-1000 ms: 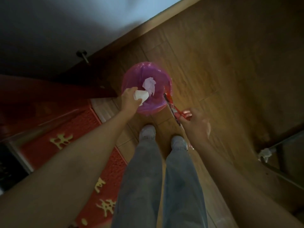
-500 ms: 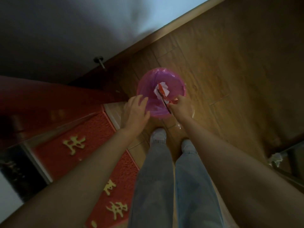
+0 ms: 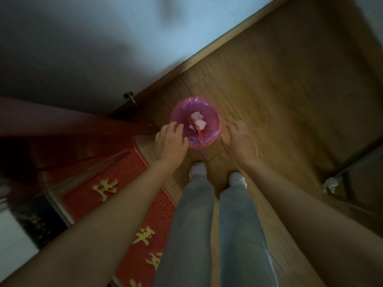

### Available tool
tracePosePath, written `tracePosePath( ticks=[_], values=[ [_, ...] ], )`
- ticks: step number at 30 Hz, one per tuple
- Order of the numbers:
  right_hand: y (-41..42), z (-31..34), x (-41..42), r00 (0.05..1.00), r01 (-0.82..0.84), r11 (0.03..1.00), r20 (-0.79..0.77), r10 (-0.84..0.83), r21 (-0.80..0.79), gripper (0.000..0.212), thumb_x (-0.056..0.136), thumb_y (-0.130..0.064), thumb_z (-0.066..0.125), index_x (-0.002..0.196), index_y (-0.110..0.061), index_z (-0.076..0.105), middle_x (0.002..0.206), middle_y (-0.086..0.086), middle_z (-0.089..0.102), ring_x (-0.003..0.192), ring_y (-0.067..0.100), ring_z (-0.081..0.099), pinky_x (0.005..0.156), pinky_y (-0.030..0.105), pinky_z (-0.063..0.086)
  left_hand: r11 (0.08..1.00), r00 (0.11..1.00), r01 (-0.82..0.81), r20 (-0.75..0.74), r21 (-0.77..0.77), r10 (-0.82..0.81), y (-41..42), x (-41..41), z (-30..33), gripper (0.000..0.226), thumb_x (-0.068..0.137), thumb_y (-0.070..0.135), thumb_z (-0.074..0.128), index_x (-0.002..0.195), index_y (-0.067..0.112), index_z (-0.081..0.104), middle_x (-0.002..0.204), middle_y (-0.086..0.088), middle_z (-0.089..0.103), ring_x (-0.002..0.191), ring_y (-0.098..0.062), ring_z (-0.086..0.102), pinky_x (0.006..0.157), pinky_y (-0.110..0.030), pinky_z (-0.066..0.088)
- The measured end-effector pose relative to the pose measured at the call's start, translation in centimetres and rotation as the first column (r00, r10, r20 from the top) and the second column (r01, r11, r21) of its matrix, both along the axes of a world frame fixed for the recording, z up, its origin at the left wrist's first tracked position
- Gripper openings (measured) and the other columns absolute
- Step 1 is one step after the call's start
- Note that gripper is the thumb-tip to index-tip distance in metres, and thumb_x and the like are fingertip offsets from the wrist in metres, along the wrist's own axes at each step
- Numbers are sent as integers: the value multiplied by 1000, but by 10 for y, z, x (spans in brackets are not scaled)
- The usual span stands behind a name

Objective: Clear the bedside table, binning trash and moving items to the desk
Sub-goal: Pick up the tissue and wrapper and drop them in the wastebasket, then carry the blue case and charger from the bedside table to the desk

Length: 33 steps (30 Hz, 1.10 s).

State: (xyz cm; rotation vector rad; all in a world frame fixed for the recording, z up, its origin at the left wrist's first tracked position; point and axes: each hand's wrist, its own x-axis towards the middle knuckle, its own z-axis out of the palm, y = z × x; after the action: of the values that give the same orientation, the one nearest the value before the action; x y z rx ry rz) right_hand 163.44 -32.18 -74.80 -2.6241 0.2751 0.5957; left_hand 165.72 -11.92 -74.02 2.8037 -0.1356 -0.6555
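Head cam, looking steeply down. Light wall (image 3: pixel 103 38) fills upper left, wood baseboard strip along its foot. Wood plank floor (image 3: pixel 279 90) takes upper right and centre. Red doormat (image 3: pixel 116 183) w/ gold characters lies lower left, partly under the L forearm; dark red door/panel edge above it, blurred. Person's legs in grey-blue jeans (image 3: pixel 217 224) run down centre, pale shoes (image 3: pixel 198 168) pointing at the bin. Glass-topped furniture edge at far right w/ a crumpled white scrap (image 3: pixel 330 184) by it, too dim to say more.

Bin (image 3: pixel 215 121): small, round, lined w/ pink-purple bag, stands on floor just ahead of the shoes, near the wall corner. Inside: crumpled white tissues (image 3: pixel 198 120) and a red wrapper (image 3: pixel 198 132) lying slantwise over them, lower end toward near rim.

Left hand (image 3: pixel 171 140): over bin's left rim, back of hand up, fingers loosely curled, nothing held. Can't tell if it touches the rim.

Right hand (image 3: pixel 240 140): just right of bin, apart from it, fingers spread and relaxed, empty.

Small metal door stop (image 3: pixel 130 96) sticks out at baseboard, up-left of bin.
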Motion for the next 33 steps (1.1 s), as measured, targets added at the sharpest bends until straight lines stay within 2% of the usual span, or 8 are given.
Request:
tracePosePath(
  ticks=[3,7,12,16,20,23,27,33],
  values=[
    [-16,51,-27,998,51,997,-22,-53,-59,45,95,-31,50,136,-11,47,145,14,43,139,28,32,111,44,32,997,997,71,13,32,-71,-12,-2,45,49,91,32,51,136,13,46,140,-10,47,128,-26,40,101,-42,35],
    [-31,125,-69,978,208,975,7,-209,-80,47,98,-32,46,141,-13,40,150,9,36,143,25,25,113,43,26,985,985,167,40,34,-168,-34,-16,110,49,91,32,51,136,12,46,138,-11,48,127,-27,41,101,-42,35],
    [-45,207,-129,929,370,923,61,-366,-106,49,97,-34,46,141,-14,39,150,9,35,142,25,26,112,45,31,954,951,299,87,-10,-297,-68,-51,189,44,89,28,56,129,11,51,135,-14,51,124,-30,47,100,-43,38],
    [-57,257,-191,870,488,865,146,-471,-115,48,97,-33,47,139,-11,43,146,11,41,140,27,30,109,48,37,882,876,471,127,-13,-465,-93,-87,233,43,92,34,49,130,14,49,131,-10,55,124,-26,48,102,-41,40],
    [-62,292,-270,731,663,746,262,-630,-56,47,95,-31,51,136,-8,47,144,15,45,139,31,33,110,50,35,770,758,637,196,-18,-622,-119,-131,269,44,94,37,47,132,15,45,132,-10,53,124,-26,48,103,-40,38],
    [-58,310,-341,624,767,639,310,-718,-64,48,96,-33,49,138,-10,45,146,13,43,141,27,29,114,44,28,672,657,740,236,-22,-716,-138,-169,292,45,93,36,50,131,14,45,134,-11,51,124,-28,47,103,-42,38],
    [-41,331,-441,509,850,522,359,-782,-67,49,97,-34,47,139,-10,44,148,11,41,143,26,26,114,44,27,561,543,828,285,-24,-790,-159,-232,321,51,91,37,50,136,15,42,143,-9,43,129,-29,42,105,-45,37],
    [-14,367,-582,315,946,318,396,-863,-61,51,98,-39,44,142,-13,40,152,7,36,145,23,20,117,43,21,383,364,923,376,-26,-852,-181,-346,363,49,93,38,47,136,13,45,141,-9,46,128,-29,42,104,-45,35]
  ],
)
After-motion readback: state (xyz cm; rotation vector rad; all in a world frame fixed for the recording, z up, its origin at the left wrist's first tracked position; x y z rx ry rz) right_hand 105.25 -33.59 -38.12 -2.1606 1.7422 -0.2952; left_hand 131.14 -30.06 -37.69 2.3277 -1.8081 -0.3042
